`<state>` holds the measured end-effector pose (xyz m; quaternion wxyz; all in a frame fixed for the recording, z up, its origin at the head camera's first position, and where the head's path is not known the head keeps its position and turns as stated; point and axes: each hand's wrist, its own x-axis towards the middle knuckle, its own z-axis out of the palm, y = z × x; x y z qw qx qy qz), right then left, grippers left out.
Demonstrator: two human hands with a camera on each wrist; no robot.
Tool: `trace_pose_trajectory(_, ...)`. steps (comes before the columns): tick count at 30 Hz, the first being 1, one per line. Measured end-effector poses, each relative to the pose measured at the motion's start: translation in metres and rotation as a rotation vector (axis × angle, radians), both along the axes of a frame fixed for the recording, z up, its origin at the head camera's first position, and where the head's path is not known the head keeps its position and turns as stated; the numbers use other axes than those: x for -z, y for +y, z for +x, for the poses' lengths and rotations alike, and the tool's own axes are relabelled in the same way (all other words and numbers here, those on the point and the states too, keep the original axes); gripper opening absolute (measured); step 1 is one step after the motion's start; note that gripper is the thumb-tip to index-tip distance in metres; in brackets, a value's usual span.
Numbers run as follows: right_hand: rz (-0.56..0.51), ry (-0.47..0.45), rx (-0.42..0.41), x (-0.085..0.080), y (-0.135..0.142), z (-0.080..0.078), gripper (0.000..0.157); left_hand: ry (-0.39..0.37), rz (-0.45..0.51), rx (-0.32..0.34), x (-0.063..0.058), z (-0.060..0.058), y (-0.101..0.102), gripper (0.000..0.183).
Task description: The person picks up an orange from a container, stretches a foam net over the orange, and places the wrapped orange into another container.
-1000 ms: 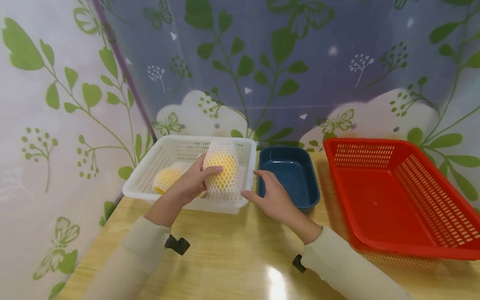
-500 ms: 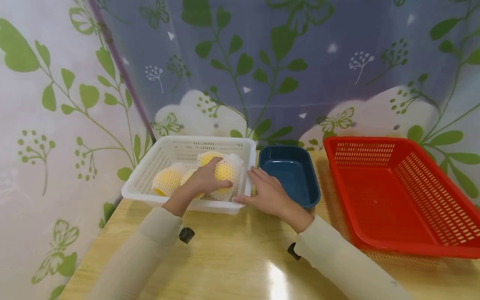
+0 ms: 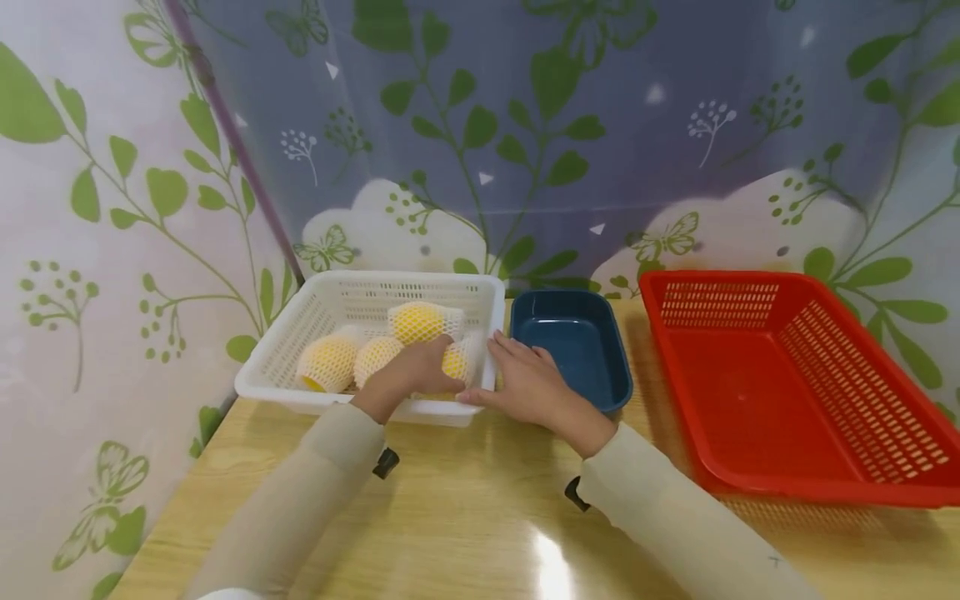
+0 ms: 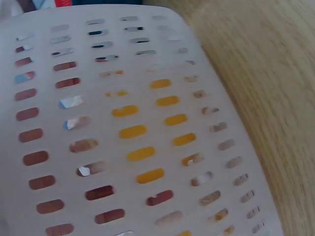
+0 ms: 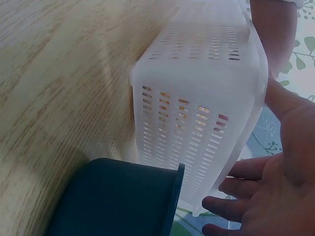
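Several yellow fruits in white foam nets lie in the white basket [image 3: 367, 406]. One netted fruit [image 3: 326, 364] is at its left, another [image 3: 375, 358] beside that, and a third [image 3: 417, 322] toward the back. My left hand [image 3: 420, 367] reaches into the right end and holds a netted fruit [image 3: 455, 362], which it partly covers. The left wrist view shows yellow fruit [image 4: 140, 153] and parts of fingers through the slots. My right hand [image 3: 528, 385] rests at the basket's right rim. In the right wrist view its fingers [image 5: 246, 189] are extended along the rim.
A dark blue tub [image 3: 624, 367] stands close to the basket's right side. Farther right is a large red basket [image 3: 738, 400]. Everything stands on a wooden table [image 3: 442, 500], with a leaf-patterned curtain [image 3: 600, 150] behind it.
My left hand has lowered the netted fruit from above the basket into its right end. My right hand has moved slightly left onto the rim.
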<state>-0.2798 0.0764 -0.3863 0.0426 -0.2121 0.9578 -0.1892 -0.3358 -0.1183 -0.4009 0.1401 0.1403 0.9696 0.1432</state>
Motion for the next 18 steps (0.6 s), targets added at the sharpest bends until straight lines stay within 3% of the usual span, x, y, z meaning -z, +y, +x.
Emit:
trace_pose_trajectory(12, 0.05, -0.004, -0.018, 0.004, 0.003, -0.001, 0.098, -0.07, 0.013, 0.042, -0.014, 0.008, 0.003, 0.084)
trace_pose_trajectory(18, 0.068, 0.05, -0.051, -0.004, 0.019, -0.006, 0.088, -0.008, 0.056, 0.013, -0.025, 0.005, 0.006, 0.073)
